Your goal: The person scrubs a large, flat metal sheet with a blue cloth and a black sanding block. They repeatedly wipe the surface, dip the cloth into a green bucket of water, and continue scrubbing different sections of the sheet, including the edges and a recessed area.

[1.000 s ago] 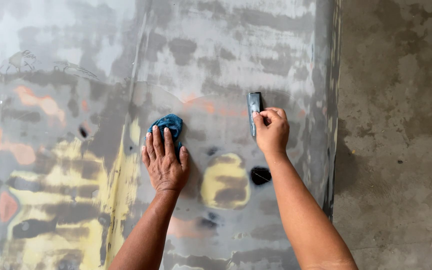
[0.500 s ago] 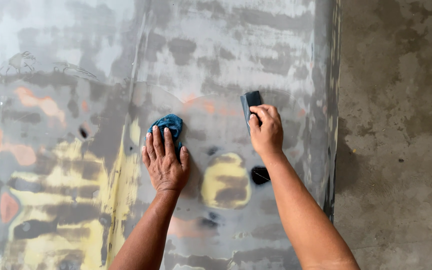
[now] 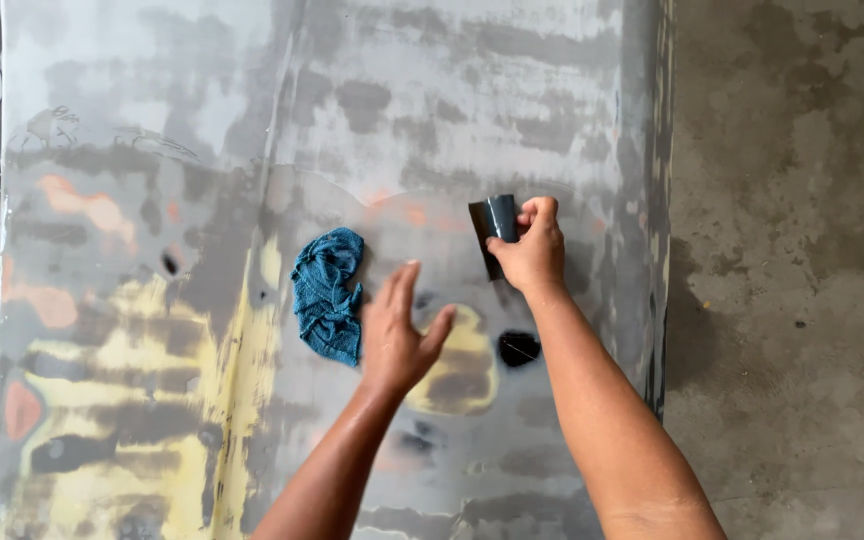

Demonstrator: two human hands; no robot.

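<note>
Beside the rag [image 3: 328, 296], left hand [image 3: 397, 330] hovers open.

A stained concrete floor [image 3: 792, 250] runs along the panel's right edge, and a dark round hole [image 3: 519, 347] sits near that edge, with yellow filler patches [image 3: 242, 340] toward its left.

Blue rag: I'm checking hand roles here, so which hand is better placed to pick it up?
Left, probably. The left hand is open and empty right beside the blue rag, while the right hand is farther off and already grips a dark block.
</note>
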